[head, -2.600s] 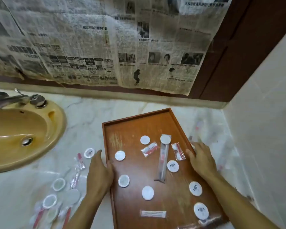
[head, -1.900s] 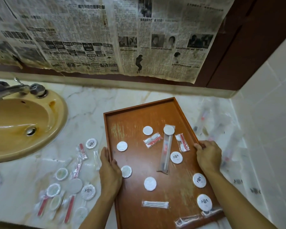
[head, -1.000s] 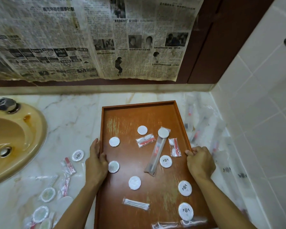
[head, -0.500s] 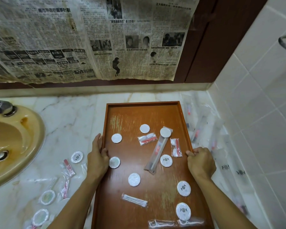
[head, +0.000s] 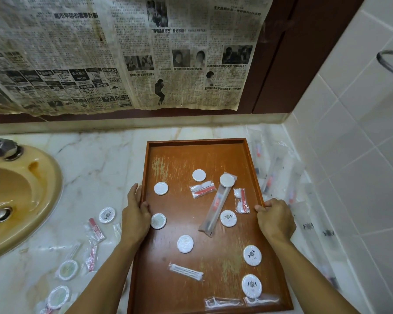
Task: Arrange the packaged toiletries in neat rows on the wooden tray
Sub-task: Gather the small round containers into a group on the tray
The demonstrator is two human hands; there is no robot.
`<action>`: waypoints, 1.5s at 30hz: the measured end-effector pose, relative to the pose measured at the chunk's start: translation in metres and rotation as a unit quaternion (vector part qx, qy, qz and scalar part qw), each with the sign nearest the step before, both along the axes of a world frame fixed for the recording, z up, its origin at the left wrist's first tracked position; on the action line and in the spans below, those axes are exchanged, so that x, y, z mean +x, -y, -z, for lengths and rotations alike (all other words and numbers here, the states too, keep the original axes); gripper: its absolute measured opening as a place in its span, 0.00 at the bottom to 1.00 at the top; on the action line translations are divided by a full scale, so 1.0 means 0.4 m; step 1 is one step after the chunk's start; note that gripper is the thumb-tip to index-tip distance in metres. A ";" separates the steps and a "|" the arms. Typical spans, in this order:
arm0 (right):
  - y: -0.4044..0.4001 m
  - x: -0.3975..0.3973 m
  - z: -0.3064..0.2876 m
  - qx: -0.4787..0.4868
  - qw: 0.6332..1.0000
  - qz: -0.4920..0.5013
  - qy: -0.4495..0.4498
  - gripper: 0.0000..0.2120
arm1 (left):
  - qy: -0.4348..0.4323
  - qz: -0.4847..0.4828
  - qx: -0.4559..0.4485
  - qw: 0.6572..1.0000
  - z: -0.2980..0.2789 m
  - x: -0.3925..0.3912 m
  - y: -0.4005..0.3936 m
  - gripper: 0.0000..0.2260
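Counter: marble counter (head: 104, 159) fills the lower half of the frame, with a yellow sink (head: 16, 196) at the left edge, white wall tiles (head: 349, 132) at the right, and old newspaper (head: 123, 53) covering the wall across the top.
Tray position: wooden tray (head: 204, 155) lies at centre frame, long side running away from the person, so its raised rims face both hands.
Left hand: left hand (head: 135, 214) grips the tray's left rim, thumb curled over the edge onto the inside, fingers along the outside.
Right hand: right hand (head: 275, 219) clamps the right rim with curled fingers, opposite the left hand; judged as a 2-sided hold to square or steady the tray.
Tray contents: 8 round white packets, e.g. round packet (head: 185, 244), lie scattered. A long toothbrush sleeve (head: 216, 206) lies diagonally with 1 disc on its upper end. 2 small red-and-white sachets (head: 202, 189) sit beside it; a cotton-bud pack (head: 186, 271) lies lower centre.
Row status: no rows formed yet; sorting appears to be pending.
Off-tray stock: loose packets (head: 93, 232) rest on the counter at lower left; clear wrapped sleeves (head: 272, 177) lie between the tray and the tiled wall, probably awaiting placement.
Handling note: light packets are likely to slide if the tray tilts.
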State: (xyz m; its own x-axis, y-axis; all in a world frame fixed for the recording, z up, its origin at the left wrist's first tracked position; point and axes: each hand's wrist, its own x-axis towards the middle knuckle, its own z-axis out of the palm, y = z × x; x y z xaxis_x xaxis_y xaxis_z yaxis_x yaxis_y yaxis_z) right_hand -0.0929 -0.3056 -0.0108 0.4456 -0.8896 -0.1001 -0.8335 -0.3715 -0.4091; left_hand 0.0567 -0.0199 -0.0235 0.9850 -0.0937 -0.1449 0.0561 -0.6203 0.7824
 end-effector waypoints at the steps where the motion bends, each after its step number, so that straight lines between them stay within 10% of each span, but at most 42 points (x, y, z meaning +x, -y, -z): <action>1: 0.003 -0.002 0.001 0.000 1.000 -0.005 -0.002 0.12 | -0.001 0.003 0.003 1.000 -0.002 -0.002 0.000 0.24; 11: -0.004 0.048 -0.042 -0.129 0.983 -0.132 -0.012 0.14 | 0.043 0.005 0.034 0.998 -0.048 0.045 0.049 0.24; 15: -0.010 0.150 -0.066 -0.056 0.965 -0.256 0.019 0.17 | 0.124 0.151 0.109 0.975 -0.088 0.098 0.195 0.16; 24: 0.006 0.259 -0.062 0.029 0.924 -0.365 -0.109 0.28 | 0.024 0.267 0.342 0.901 -0.104 0.150 0.404 0.23; 33: 0.027 0.275 -0.052 0.041 0.928 -0.358 -0.099 0.23 | -0.040 0.246 0.294 0.923 -0.113 0.162 0.429 0.15; 38: 0.046 0.282 -0.077 0.214 0.947 -0.229 0.078 0.21 | -0.062 0.166 0.175 0.969 -0.110 0.175 0.398 0.17; 45: 0.023 0.316 -0.117 0.523 0.803 -0.055 0.282 0.12 | -0.180 0.068 -0.114 0.975 -0.115 0.184 0.313 0.08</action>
